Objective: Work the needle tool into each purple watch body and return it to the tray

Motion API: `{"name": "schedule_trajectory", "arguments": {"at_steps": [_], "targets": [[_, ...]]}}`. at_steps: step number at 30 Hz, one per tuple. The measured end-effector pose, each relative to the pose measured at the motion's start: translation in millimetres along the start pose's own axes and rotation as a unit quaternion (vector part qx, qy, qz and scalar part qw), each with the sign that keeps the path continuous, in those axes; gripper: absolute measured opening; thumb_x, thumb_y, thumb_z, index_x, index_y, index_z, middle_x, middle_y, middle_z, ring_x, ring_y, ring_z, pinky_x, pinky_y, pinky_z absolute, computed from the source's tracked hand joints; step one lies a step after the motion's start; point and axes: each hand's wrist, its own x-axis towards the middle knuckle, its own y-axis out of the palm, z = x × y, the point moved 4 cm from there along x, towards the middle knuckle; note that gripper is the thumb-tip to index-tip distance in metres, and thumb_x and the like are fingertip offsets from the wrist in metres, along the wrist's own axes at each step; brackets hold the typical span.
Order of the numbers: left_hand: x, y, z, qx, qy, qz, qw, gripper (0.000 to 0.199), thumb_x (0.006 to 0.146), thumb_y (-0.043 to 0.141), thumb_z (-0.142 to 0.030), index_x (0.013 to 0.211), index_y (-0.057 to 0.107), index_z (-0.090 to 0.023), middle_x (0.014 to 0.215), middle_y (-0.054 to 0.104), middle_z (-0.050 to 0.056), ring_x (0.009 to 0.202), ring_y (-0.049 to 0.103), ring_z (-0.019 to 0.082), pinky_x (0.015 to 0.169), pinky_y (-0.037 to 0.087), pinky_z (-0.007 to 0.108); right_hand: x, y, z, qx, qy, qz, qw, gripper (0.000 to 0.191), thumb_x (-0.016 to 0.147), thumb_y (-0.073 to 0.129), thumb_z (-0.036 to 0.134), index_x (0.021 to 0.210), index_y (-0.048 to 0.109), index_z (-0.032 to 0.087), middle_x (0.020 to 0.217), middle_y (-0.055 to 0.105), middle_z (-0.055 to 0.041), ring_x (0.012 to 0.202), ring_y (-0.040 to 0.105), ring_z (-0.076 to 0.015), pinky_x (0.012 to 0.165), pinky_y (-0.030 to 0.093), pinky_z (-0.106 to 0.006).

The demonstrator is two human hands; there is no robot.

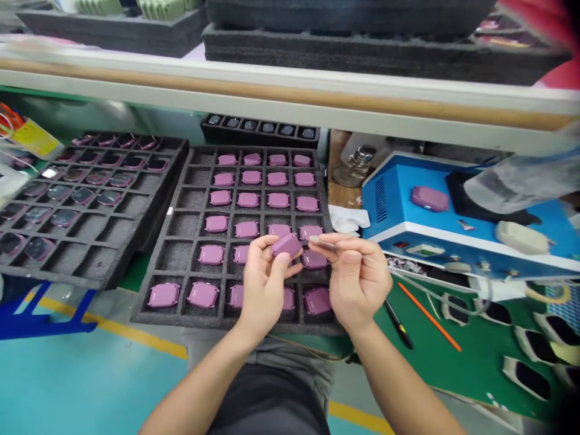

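Aloft, over the middle of the work area: one mauve plastic case (287,246), rounded-square and tilted, pinched between thumb and fingertips of the left hand (265,290). Right hand (357,281): thumb and forefinger closed narrowly on a thin metal pick (324,243), its tip just beside the case; contact impossible to confirm. Step in hand: close handwork on this single case. Directly beneath, toward 6 o'clock: a black foam tray (174,223), rows of matching mauve cases, left-hand compartments unfilled. At 9 o'clock: a second foam tray (172,163), cases with dark glossy faces. At 12 o'clock: a white shelf rail (290,90). At 2 o'clock: a blue bench unit (389,181), another mauve case (429,198) on top. At 4 o'clock: a green mat (457,368), an orange stick (429,316), a black screwdriver (399,323).
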Motion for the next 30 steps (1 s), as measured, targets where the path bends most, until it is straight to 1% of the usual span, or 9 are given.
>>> {"name": "schedule_trajectory", "arguments": {"at_steps": [2,4,7,10,13,15,19,22,30], "targets": [[-1,1.7,0,0.023,0.006,0.006,1.000,0.025,0.088,0.076,-0.029,0.108,0.061,-0.027,0.108,0.076,0.005,0.099,0.077,0.025,0.082,0.065,0.037,-1,0,0,-0.011,-0.011,0.001,1.000,0.010,0.102,0.059,0.033,0.101,0.065,0.025,0.102,0.074,-0.0056,0.096,0.079,-0.0214,0.085,0.070,-0.043],[-1,2.0,-2,0.055,0.029,0.008,0.998,0.021,0.085,0.076,-0.024,0.104,0.069,-0.026,0.107,0.077,0.005,0.102,0.076,0.025,0.090,0.063,0.037,-2,-1,1,-0.018,-0.025,0.007,0.999,0.006,0.101,0.061,0.030,0.102,0.065,0.025,0.101,0.074,-0.0050,0.096,0.079,-0.0209,0.085,0.070,-0.043],[-1,0.6,-4,0.067,0.047,-0.008,0.997,0.029,0.083,0.078,-0.021,0.111,0.074,-0.028,0.112,0.078,0.005,0.105,0.074,0.024,0.097,0.060,0.037,-2,0,1,-0.026,-0.045,0.026,0.998,0.005,0.101,0.061,0.028,0.102,0.066,0.026,0.100,0.075,-0.0050,0.098,0.079,-0.0221,0.087,0.069,-0.044],[-1,-1.3,-5,0.056,0.047,-0.045,0.996,0.038,0.079,0.082,-0.020,0.116,0.073,-0.026,0.105,0.081,0.004,0.096,0.076,0.023,0.091,0.062,0.036,-1,1,3,-0.030,-0.063,0.044,0.997,0.008,0.101,0.061,0.030,0.099,0.067,0.026,0.099,0.076,-0.0057,0.100,0.079,-0.0246,0.091,0.067,-0.050],[-3,-1.1,-7,0.049,0.064,-0.061,0.995,0.028,0.074,0.087,-0.020,0.100,0.077,-0.023,0.092,0.082,0.003,0.085,0.078,0.021,0.082,0.064,0.033,0,1,4,-0.030,-0.078,0.055,0.995,0.010,0.101,0.060,0.031,0.098,0.069,0.026,0.099,0.078,-0.0061,0.103,0.078,-0.0268,0.096,0.064,-0.054],[-4,-1.1,-8,0.047,0.087,-0.068,0.993,0.025,0.073,0.088,-0.019,0.096,0.081,-0.023,0.091,0.083,0.002,0.082,0.078,0.020,0.079,0.065,0.031,0,1,4,-0.035,-0.083,0.061,0.994,0.011,0.101,0.060,0.032,0.097,0.069,0.026,0.098,0.079,-0.0060,0.105,0.078,-0.0278,0.097,0.063,-0.056],[-6,-1.3,-9,0.079,0.148,-0.062,0.984,0.028,0.075,0.089,-0.021,0.103,0.085,-0.023,0.094,0.083,0.002,0.082,0.077,0.018,0.076,0.066,0.027,0,1,3,-0.017,-0.090,0.088,0.992,0.010,0.100,0.062,0.029,0.099,0.071,0.024,0.097,0.080,-0.0066,0.102,0.079,-0.0278,0.094,0.064,-0.053],[-7,-0.7,-10,0.108,0.184,-0.049,0.976,0.028,0.078,0.087,-0.020,0.106,0.085,-0.024,0.094,0.081,0.002,0.083,0.076,0.015,0.074,0.064,0.021,1,1,3,-0.005,-0.093,0.091,0.992,0.010,0.100,0.062,0.024,0.100,0.072,0.023,0.096,0.079,-0.0067,0.101,0.079,-0.0269,0.093,0.065,-0.050],[-6,-0.1,-12,0.119,0.206,-0.053,0.970,0.030,0.080,0.086,-0.017,0.109,0.085,-0.026,0.093,0.080,0.003,0.083,0.074,0.014,0.074,0.063,0.018,3,1,4,-0.004,-0.089,0.097,0.991,0.011,0.100,0.062,0.022,0.100,0.073,0.023,0.095,0.080,-0.0062,0.102,0.079,-0.0268,0.091,0.065,-0.048]]}}
